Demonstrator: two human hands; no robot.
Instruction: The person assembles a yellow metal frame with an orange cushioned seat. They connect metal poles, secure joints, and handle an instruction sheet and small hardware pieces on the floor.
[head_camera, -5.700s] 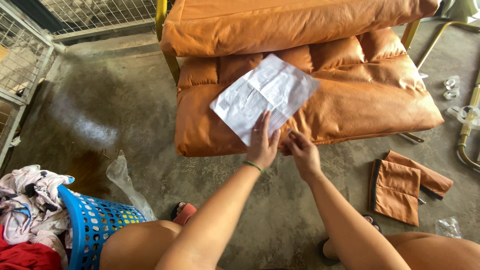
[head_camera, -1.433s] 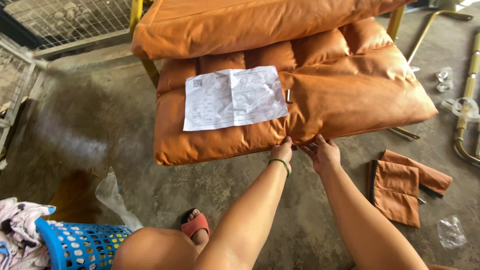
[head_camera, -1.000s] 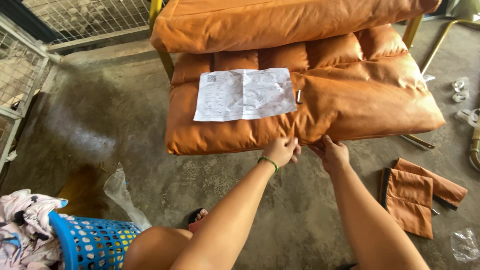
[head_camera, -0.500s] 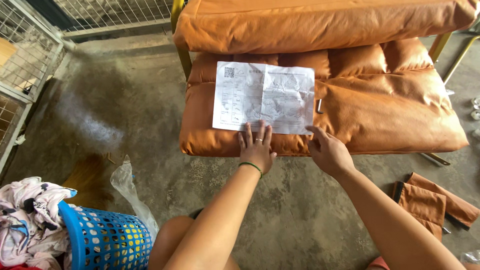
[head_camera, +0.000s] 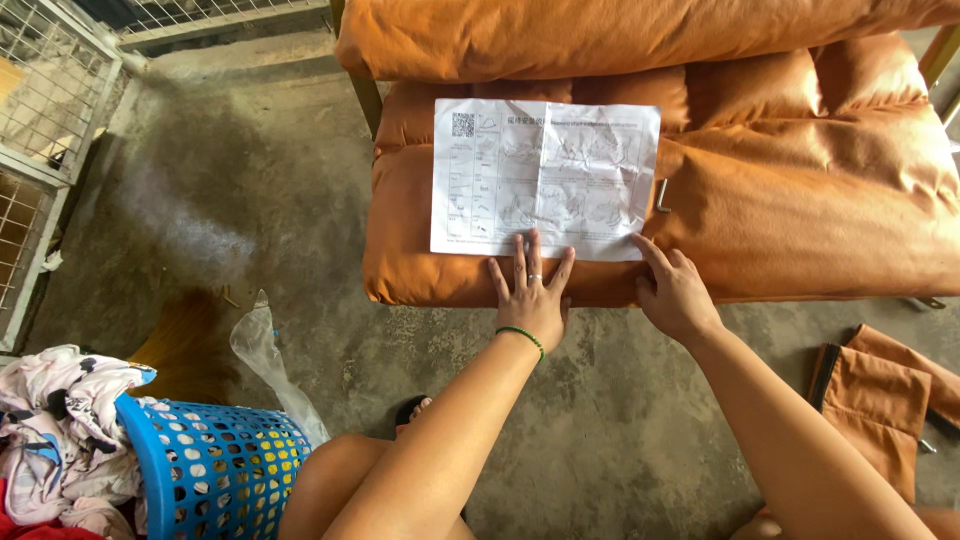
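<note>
The sheet of paper (head_camera: 545, 178) lies flat near the front edge of the orange cushion (head_camera: 800, 210); the left hand (head_camera: 530, 295) spread on it, the right hand (head_camera: 675, 295) open, fingertips at its corner — a careless slide could crease it or knock it to the floor (head_camera: 200, 200).

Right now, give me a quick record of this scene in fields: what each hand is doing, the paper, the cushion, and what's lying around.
left hand: flat, fingers spread on the bottom edge of the instruction sheet
right hand: fingertips at the sheet's lower right corner, resting on the cushion
instruction sheet: white, creased, printed diagrams, lying flat on the seat
orange seat cushion: padded, with a second cushion above it
metal key: beside the sheet's right edge
blue laundry basket: lower left, clothes beside it
orange fabric pieces: on the concrete floor, right
</note>
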